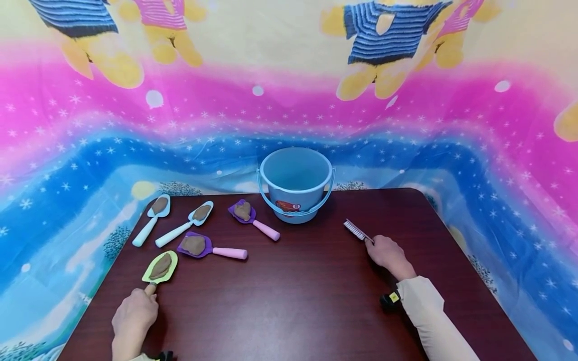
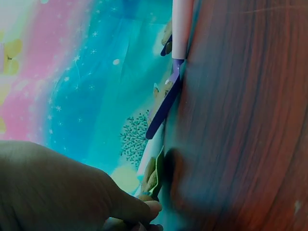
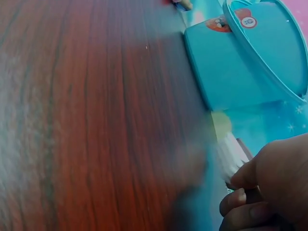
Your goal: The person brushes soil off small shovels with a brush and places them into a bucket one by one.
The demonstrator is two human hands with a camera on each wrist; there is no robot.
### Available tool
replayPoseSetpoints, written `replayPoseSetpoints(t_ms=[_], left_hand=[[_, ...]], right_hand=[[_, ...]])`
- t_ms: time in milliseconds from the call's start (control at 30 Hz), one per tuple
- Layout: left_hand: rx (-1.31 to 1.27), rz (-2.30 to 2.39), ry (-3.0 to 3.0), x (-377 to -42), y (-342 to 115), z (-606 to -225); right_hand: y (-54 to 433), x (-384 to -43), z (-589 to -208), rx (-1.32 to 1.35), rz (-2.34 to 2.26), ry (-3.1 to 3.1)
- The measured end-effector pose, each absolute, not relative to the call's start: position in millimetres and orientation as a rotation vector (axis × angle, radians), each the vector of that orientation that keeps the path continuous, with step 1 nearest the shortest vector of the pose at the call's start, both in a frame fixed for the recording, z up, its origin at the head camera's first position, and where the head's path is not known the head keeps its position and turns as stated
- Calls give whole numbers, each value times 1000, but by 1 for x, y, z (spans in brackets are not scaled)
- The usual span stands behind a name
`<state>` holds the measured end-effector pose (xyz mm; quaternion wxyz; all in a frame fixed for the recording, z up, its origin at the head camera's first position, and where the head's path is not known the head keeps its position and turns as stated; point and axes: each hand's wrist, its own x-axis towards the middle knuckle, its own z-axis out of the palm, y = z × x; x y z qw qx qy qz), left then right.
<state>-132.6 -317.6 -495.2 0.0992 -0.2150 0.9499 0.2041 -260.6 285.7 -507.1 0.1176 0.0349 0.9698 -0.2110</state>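
Observation:
My left hand (image 1: 135,313) grips the handle of a small light-green toy shovel (image 1: 173,260) at the table's left side. A lump of brown clay (image 1: 161,265) lies on the shovel's blade. In the left wrist view, the thumb and fingers close round the handle just below the green blade (image 2: 160,168). On the right side, my right hand (image 1: 389,255) holds a brush (image 1: 355,229) with white bristles, its head pointing left toward the bucket. Most of the brush's handle is hidden by the fingers; the bristles (image 3: 232,154) look blurred in the right wrist view.
A light-blue bucket (image 1: 295,200) stands upright at the table's back edge, handle lowered in front. Purple shovels with pink handles (image 1: 230,253) and pale-blue shovels with white handles (image 1: 144,231), each bearing brown clay, lie at the back left of the dark-red table (image 1: 289,301).

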Motion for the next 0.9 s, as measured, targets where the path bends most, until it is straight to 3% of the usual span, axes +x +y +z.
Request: replayPoseSetpoints(t_ms=[500, 900], left_hand=[[-345, 513, 2841, -126, -304, -461], [-118, 541, 2967, -123, -257, -446]], right_hand=[[258, -245, -486, -13, -854, 2900], [231, -229, -461, -146, -921, 2951]])
